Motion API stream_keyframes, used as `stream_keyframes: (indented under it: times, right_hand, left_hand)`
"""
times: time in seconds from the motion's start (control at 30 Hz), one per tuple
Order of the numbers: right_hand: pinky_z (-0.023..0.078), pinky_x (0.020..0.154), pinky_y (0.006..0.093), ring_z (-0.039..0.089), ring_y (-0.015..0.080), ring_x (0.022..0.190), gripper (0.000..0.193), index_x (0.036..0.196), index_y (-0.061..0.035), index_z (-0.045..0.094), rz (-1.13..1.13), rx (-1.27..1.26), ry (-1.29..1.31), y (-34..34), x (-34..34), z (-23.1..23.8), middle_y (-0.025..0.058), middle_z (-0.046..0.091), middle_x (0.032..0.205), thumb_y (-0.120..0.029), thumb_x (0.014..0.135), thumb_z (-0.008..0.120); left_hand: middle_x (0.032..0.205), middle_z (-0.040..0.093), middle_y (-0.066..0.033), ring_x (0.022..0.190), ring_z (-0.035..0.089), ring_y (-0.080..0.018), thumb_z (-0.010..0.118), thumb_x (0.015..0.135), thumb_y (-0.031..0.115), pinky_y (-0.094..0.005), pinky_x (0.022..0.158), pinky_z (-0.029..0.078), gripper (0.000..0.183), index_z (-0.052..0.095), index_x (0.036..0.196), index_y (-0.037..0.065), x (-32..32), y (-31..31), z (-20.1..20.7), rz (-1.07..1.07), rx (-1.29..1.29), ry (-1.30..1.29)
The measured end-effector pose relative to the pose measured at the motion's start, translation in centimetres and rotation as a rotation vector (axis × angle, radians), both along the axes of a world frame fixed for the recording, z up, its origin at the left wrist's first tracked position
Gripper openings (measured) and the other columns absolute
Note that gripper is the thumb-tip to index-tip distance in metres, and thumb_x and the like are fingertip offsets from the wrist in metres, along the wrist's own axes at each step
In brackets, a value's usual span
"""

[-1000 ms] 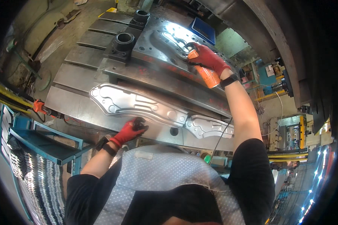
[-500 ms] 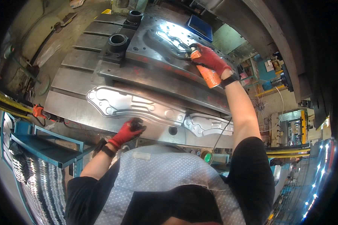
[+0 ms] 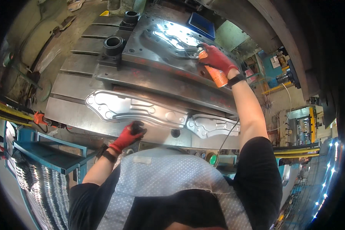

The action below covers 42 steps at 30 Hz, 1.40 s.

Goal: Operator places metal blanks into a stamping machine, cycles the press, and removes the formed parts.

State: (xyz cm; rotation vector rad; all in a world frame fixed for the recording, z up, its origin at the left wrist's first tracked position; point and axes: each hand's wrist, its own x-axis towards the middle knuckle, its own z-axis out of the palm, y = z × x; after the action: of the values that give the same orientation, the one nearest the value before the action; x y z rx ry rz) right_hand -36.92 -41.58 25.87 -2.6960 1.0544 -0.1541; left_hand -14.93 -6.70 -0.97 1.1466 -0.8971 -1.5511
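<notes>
My right hand (image 3: 220,60), in a red glove, is wrapped around an orange spray can (image 3: 217,76). The can is tilted, its top toward the die (image 3: 151,53), a thick metal block with a shaped, brightly lit face. My left hand (image 3: 128,137), in a red glove with dark fingertips, hovers by the near edge of a long stamped metal panel (image 3: 136,108). Its fingers are loosely curled and apart, and I see nothing held. A second stamped panel (image 3: 212,125) lies to the right of the first, partly behind my right arm.
Two round guide bushings (image 3: 113,45) stand at the die's left on the slotted press bed (image 3: 71,78). A blue tray (image 3: 201,26) sits behind the die. At lower left are a blue metal stand (image 3: 50,155) and stacked metal parts (image 3: 46,188). A green button (image 3: 212,158) is by my apron.
My view has shifted slightly. The spray can and my right hand have moved a little to the right against the die. My left hand stays beside the long panel.
</notes>
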Motion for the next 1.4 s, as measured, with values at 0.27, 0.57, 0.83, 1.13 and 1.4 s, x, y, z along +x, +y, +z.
stream_keyframes:
  times: [0.27,0.57,0.83,1.13,1.4]
  right_hand:
    - [0.044,0.092,0.0402,0.055,0.0355,0.108,0.082,0.138,-0.0072,0.036,-0.347,-0.072,-0.017,-2.5,-7.0,-0.4,0.0246,0.054,0.118,-0.029,0.068,0.072]
    - [0.046,0.087,0.0425,0.057,0.0371,0.104,0.079,0.137,-0.0174,0.039,-0.316,-0.171,-0.081,1.0,-9.6,-0.7,0.0224,0.053,0.116,-0.029,0.067,0.072]
    - [0.047,0.086,0.0460,0.057,0.0399,0.104,0.071,0.131,-0.0175,0.042,-0.168,-0.222,0.025,-0.3,-3.8,-1.3,0.0237,0.055,0.112,-0.033,0.068,0.071]
    - [0.045,0.089,0.0445,0.053,0.0376,0.109,0.071,0.133,-0.0199,0.040,-0.155,-0.209,0.119,-0.5,-5.0,-0.4,0.0212,0.052,0.115,-0.031,0.070,0.069]
    - [0.046,0.088,0.0425,0.054,0.0367,0.108,0.068,0.132,-0.0179,0.042,-0.285,-0.252,0.209,-1.2,-11.1,0.1,0.0206,0.054,0.114,-0.030,0.072,0.070]
  left_hand:
    - [0.085,0.059,-0.0035,0.074,0.059,-0.0110,0.070,0.083,0.015,-0.0257,0.061,0.050,0.033,0.051,0.108,0.005,0.0,-0.3,-0.2,-0.011,-0.013,-0.007]
    - [0.088,0.061,-0.0043,0.078,0.060,-0.0124,0.064,0.083,0.003,-0.0266,0.064,0.051,0.031,0.052,0.112,0.004,-0.3,-0.4,-1.8,0.046,-0.050,0.042]
    - [0.087,0.061,-0.0045,0.074,0.060,-0.0111,0.063,0.085,0.004,-0.0256,0.061,0.050,0.028,0.054,0.111,0.006,-0.4,-0.3,-1.3,0.058,-0.032,-0.073]
    - [0.084,0.063,-0.0042,0.068,0.061,-0.0111,0.062,0.085,0.003,-0.0242,0.055,0.049,0.027,0.054,0.110,0.006,-0.9,-0.3,-1.1,0.102,-0.100,-0.164]
    - [0.083,0.063,-0.0051,0.066,0.061,-0.0117,0.064,0.084,0.005,-0.0240,0.054,0.049,0.028,0.054,0.110,0.006,-1.0,-0.2,-1.4,0.133,-0.033,-0.122]
